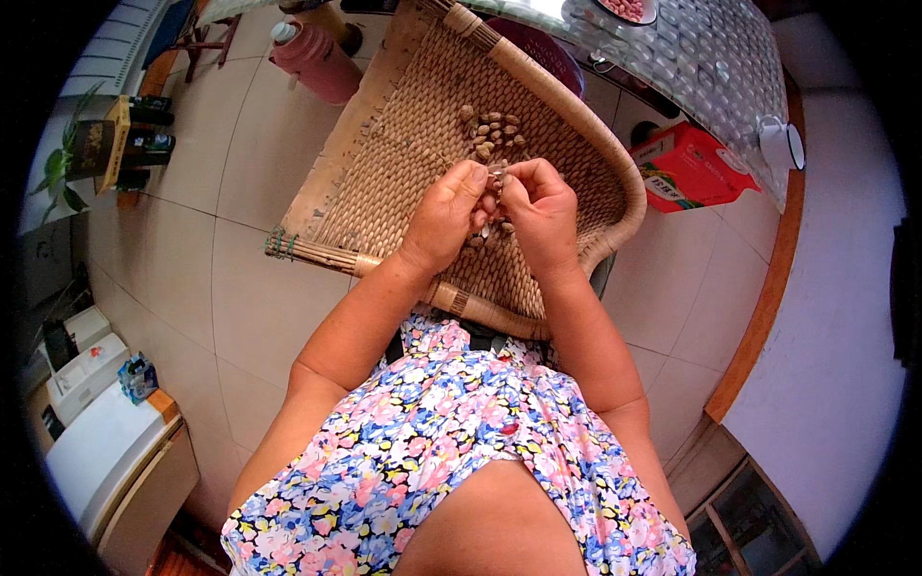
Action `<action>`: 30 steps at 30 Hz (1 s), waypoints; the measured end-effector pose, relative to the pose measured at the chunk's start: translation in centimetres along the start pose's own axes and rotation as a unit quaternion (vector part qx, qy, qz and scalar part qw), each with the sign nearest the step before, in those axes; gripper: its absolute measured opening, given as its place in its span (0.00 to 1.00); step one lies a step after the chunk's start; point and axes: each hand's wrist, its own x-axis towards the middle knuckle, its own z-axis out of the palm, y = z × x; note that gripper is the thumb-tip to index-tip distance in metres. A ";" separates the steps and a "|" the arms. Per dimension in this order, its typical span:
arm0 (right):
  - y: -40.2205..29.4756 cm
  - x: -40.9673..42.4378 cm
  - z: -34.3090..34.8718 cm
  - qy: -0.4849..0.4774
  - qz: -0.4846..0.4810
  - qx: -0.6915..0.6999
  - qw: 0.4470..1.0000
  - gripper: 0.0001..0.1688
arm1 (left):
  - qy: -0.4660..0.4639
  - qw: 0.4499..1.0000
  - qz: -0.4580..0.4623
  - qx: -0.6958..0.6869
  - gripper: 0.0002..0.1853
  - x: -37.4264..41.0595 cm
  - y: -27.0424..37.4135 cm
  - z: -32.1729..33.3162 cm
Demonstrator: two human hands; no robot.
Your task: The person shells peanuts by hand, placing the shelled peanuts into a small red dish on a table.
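A woven wicker winnowing basket (pixel 374 165) rests across my lap, its rounded rim towards the right. Above it my left hand (pixel 450 209) and my right hand (pixel 540 209) meet at the fingertips. Between them they grip a small pale piece that looks like a peanut shell (pixel 497 171); the fingers partly cover it. Small reddish kernels seem to lie against the left hand's fingers. Just beyond the hands a loose group of unshelled peanuts (pixel 495 131) lies on the weave, and a few more pieces lie beneath the hands, partly hidden.
A table with a patterned clear cover (pixel 706 72) stands ahead, bearing a bowl of pink peanuts (pixel 628 10) and a white enamel mug (pixel 781 142). Below it is a red box (pixel 691 167). A pink thermos (pixel 317 63) stands on the tiled floor beyond the basket; dark bottles (pixel 148 144) are at left.
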 end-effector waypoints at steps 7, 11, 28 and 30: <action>-0.3 -0.1 0.0 0.004 -0.337 -0.363 0.869 0.09 | -0.037 0.992 0.023 -0.121 0.15 0.7 -1.3 -0.6; 0.7 -0.1 -0.1 0.018 -0.267 -0.312 0.912 0.10 | -0.027 0.989 0.018 -0.147 0.14 0.6 -1.2 -0.4; -0.8 0.7 -0.4 0.007 0.120 0.108 0.987 0.04 | 0.007 0.998 0.000 -0.060 0.10 0.6 -1.0 -0.4; -0.8 0.7 -0.4 0.000 0.120 0.090 0.989 0.04 | 0.010 0.998 0.009 -0.056 0.10 0.6 -1.1 -0.4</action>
